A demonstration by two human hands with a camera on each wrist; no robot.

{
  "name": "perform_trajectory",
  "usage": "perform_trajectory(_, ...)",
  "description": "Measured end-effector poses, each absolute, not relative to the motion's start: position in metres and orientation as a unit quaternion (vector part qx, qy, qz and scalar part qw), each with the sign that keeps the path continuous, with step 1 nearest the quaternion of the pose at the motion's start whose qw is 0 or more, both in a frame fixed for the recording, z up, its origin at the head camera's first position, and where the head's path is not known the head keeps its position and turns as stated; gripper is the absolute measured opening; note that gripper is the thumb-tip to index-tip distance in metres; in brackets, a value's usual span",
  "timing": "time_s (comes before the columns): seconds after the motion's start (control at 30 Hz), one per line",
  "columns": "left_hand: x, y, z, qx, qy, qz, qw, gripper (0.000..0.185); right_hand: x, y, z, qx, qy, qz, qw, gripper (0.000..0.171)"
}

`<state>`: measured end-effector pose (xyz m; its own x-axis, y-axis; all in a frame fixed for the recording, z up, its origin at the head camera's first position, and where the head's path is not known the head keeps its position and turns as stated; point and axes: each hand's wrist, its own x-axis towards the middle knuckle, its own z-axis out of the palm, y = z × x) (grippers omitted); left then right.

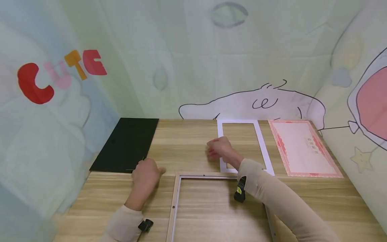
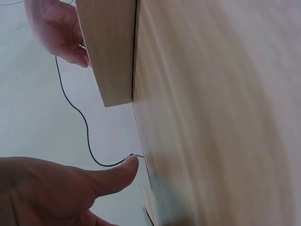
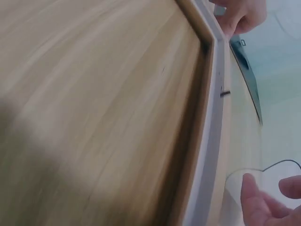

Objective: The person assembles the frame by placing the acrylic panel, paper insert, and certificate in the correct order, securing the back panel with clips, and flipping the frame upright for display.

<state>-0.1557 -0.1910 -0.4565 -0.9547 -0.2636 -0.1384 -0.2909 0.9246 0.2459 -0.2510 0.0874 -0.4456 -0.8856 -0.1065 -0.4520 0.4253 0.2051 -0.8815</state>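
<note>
Wooden table (image 1: 193,141), right-hand fingers (image 1: 213,152) on white mat (image 1: 263,148)

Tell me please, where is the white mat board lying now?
In the head view the white mat board lies flat at the table's far right-centre, between the right hand, at its left edge, and the pink certificate.

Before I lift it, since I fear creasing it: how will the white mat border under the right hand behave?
The white mat border looks thin and flat, so probably light and bendy. Its narrow strips around a big opening may sag or kink. On the smooth wooden table it likely slides.
</note>
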Motion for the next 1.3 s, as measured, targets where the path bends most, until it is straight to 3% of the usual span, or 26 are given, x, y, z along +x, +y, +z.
perform_trajectory(0.27, -0.154, -0.185, -0.461, -0.153, 0.978, 0.132, 0.044, 0.076, -0.256, 0.073, -0.448, 0.163, 0.711, -0.634, 0.255, 0.031)
perform_trajectory(0.5, -0.155, -0.179, -0.464, -0.15, 0.979, 0.132, 0.042, 0.069, -0.255, 0.067, -0.445, 0.152, 0.716, -0.622, 0.278, 0.038)
perform_trajectory(0.7, -0.154, -0.175, -0.465, -0.15, 0.977, 0.143, 0.042, 0.061, -0.255, 0.071, -0.446, 0.174, 0.714, -0.632, 0.246, 0.055)
perform_trajectory(1.03, -0.154, -0.174, -0.466, -0.155, 0.975, 0.151, 0.044, 0.064, -0.253, 0.07, -0.442, 0.182, 0.721, -0.623, 0.245, 0.062)
perform_trajectory(1.3, -0.153, -0.168, -0.466, -0.147, 0.978, 0.146, 0.034, 0.058, -0.253, 0.067, -0.441, 0.198, 0.714, -0.622, 0.253, 0.046)
